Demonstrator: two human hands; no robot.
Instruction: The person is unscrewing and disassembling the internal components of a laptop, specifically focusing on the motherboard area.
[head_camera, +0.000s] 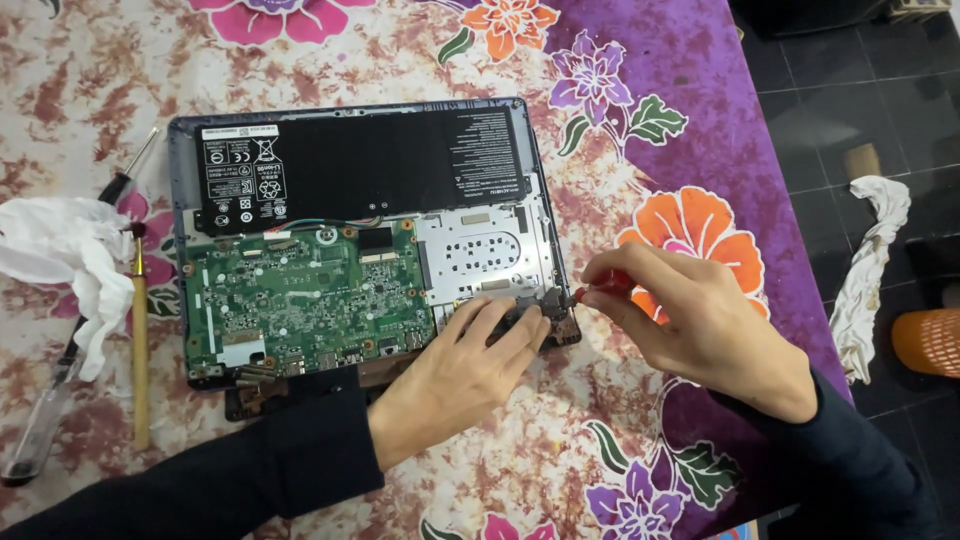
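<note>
Left hand (462, 372) pressed flat on the opened laptop's (365, 240) corner hinge (545, 318) — right hand (690, 325), just beside, pinching a red-handled screwdriver (600, 288) pointed leftward at it.

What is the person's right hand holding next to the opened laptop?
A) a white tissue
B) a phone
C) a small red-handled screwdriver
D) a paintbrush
C: the right hand pinches a small red-handled screwdriver, its tip at the laptop's right corner, where the left hand rests; the tissue and brush lie untouched on the left.
</note>
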